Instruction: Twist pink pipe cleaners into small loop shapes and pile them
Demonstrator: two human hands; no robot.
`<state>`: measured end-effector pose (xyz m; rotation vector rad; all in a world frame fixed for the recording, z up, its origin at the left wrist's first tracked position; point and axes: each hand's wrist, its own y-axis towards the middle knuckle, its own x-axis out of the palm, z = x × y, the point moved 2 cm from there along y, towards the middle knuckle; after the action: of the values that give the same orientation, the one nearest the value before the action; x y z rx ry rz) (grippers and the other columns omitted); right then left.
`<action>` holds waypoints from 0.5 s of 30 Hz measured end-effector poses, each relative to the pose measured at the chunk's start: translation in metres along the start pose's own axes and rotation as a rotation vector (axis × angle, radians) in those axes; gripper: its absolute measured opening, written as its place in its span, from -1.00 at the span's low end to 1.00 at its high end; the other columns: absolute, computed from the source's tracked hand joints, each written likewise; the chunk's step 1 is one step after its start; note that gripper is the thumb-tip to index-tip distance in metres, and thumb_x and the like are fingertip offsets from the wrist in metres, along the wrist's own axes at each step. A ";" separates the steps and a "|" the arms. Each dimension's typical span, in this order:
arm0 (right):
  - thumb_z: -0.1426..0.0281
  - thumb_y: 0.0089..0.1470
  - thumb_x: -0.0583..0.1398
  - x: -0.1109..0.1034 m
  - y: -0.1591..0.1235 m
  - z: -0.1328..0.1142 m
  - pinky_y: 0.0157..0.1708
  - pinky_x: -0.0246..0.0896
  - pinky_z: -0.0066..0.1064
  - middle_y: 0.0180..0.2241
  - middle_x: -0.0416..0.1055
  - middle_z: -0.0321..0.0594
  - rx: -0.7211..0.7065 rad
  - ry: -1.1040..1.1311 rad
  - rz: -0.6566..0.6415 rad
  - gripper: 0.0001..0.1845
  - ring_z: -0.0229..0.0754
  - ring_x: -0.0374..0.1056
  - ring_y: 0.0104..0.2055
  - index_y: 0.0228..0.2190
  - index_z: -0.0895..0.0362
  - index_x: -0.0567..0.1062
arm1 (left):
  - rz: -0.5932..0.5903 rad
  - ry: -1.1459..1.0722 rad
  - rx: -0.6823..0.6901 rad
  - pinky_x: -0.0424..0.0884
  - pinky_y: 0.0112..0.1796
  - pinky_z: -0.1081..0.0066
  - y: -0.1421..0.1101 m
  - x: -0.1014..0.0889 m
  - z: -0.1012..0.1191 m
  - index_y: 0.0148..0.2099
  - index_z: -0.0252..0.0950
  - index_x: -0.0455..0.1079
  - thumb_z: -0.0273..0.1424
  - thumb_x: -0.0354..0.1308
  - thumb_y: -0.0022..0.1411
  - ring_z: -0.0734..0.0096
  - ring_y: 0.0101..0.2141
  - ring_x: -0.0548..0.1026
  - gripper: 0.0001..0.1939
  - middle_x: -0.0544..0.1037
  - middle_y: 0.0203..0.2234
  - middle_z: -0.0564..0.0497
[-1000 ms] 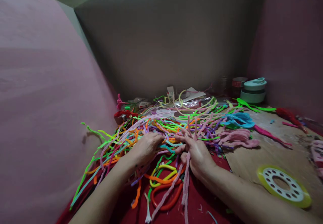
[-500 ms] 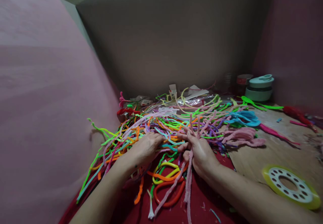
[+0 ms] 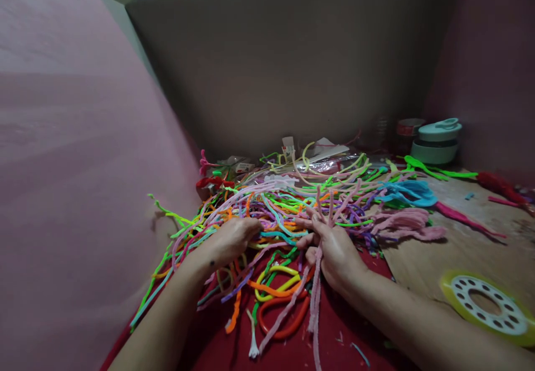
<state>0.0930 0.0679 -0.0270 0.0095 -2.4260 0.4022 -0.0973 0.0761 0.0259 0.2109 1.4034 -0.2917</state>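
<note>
A tangled heap of fuzzy pipe cleaners [image 3: 234,206] in many colours spreads in front of me. My left hand [image 3: 238,238] reaches into its near side with curled fingers; the fingertips are hidden, so what they pinch does not show. Several pink pipe cleaners [image 3: 316,293] pass through my right hand [image 3: 336,248], their tips sticking up above the fingers and their long ends hanging down toward me. Its index finger points left over the heap. Below the hands lies what looks like scissors, with a yellow loop and a red loop handle [image 3: 288,335], partly covered by strands.
A roll of clear yellowish tape [image 3: 487,307] lies on the brown board [image 3: 422,259] at right. Behind are a folded pink bundle [image 3: 412,225], a blue bundle [image 3: 407,193] and a mint-green container [image 3: 435,142]. A pink wall [image 3: 83,193] rises close at left.
My left hand has shifted slightly left, and loose purple and pink strands now show below it. My right hand keeps its hold on the pink pipe cleaners. The view has turned slightly.
</note>
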 end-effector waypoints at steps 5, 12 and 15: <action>0.47 0.03 0.07 0.001 -0.001 -0.001 -0.88 -0.03 -0.61 -0.18 0.42 -0.02 0.010 -0.003 -0.006 -0.53 -0.39 0.27 -0.69 0.03 0.20 0.26 | 0.196 0.116 -0.076 0.25 -0.38 0.44 0.019 0.004 -0.013 -0.39 -0.31 0.39 -0.49 -0.09 0.12 0.40 -0.42 0.35 -0.78 0.43 -0.46 -0.03; 0.46 0.02 0.07 -0.002 0.000 0.002 -0.89 -0.04 -0.61 -0.19 0.44 -0.01 -0.002 -0.009 -0.009 -0.48 -0.43 0.19 -0.74 0.06 0.22 0.24 | 0.205 0.262 -0.136 0.30 -0.31 0.37 0.035 0.020 -0.017 -0.28 -0.34 0.41 -0.41 -0.10 0.20 0.32 -0.36 0.39 -0.75 0.39 -0.35 -0.14; 0.42 0.03 0.08 -0.002 0.002 0.003 -0.89 -0.03 -0.60 -0.19 0.44 -0.01 -0.010 -0.012 -0.013 -0.47 -0.45 0.16 -0.75 0.08 0.22 0.22 | 0.194 0.285 -0.147 0.30 -0.32 0.37 0.035 0.022 -0.018 -0.30 -0.34 0.40 -0.39 -0.07 0.18 0.32 -0.36 0.39 -0.77 0.38 -0.36 -0.13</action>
<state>0.0927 0.0685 -0.0311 0.0230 -2.4381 0.3854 -0.0998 0.1135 0.0006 0.2729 1.6645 0.0043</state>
